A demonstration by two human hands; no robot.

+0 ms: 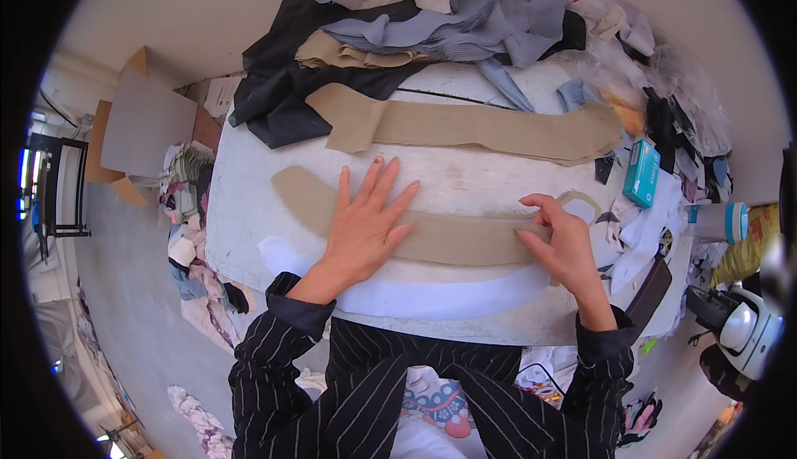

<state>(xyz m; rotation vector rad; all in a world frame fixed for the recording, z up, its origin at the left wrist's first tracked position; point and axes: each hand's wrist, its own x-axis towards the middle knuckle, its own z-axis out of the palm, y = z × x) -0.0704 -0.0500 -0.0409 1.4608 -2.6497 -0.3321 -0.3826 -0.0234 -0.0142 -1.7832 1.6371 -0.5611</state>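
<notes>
A long, curved beige fabric strip [465, 239] lies across the pale worktable [473, 181] in front of me. My left hand [365, 227] rests flat on its left part, fingers spread. At the strip's right end, my right hand [560, 239] has bent fingers at the upper edge, with the thumb on the cloth; the outer fingers are partly hidden. Nearer to me lies a curved white strip [448, 295], partly covered by my left wrist. Beyond my hands is a stack of beige fabric pieces [498, 129], with a folded-looking piece at its left end.
Grey and black cloth [448, 23] is heaped at the table's far side. A teal box [642, 173] sits at the right among scraps and plastic. Fabric bundles [189, 181] and an open cardboard box [149, 127] are at the left. A white scooter-like vehicle [747, 330] stands at the right.
</notes>
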